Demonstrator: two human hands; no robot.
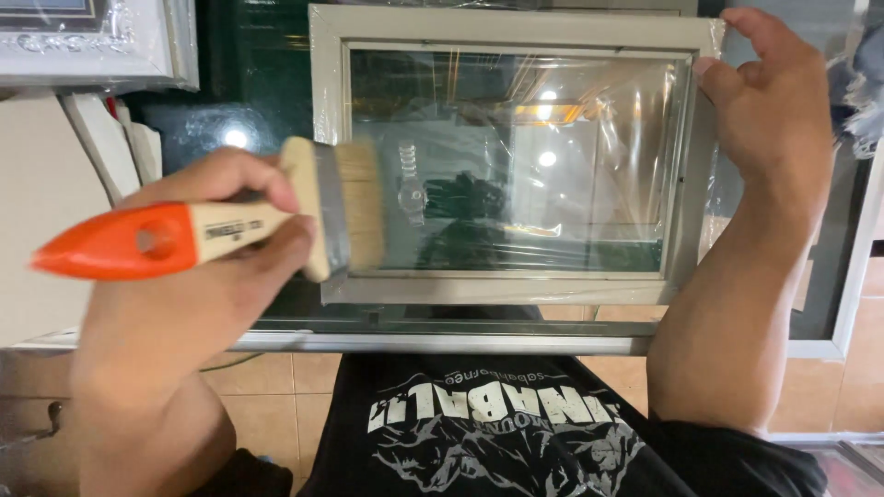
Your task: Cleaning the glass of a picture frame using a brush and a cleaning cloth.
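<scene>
My left hand (pixel 216 230) grips a wide paintbrush (pixel 304 210) with an orange-tipped wooden handle; its pale bristles press against the left side of a picture frame. The frame (pixel 502 293) is grey-beige, glazed and wrapped in clear plastic film, and it is held upright over a glass tabletop. My right hand (pixel 769 101) grasps the frame's upper right corner, thumb on the front edge. The glass reflects lights and dark shapes.
An ornate white frame (pixel 92 46) leans at the top left beside pale boards (pixel 41 202). The glass tabletop has a metal edge (pixel 442 342) running below the frame. Beige floor tiles (pixel 267 405) and my black printed shirt (pixel 497 433) lie below.
</scene>
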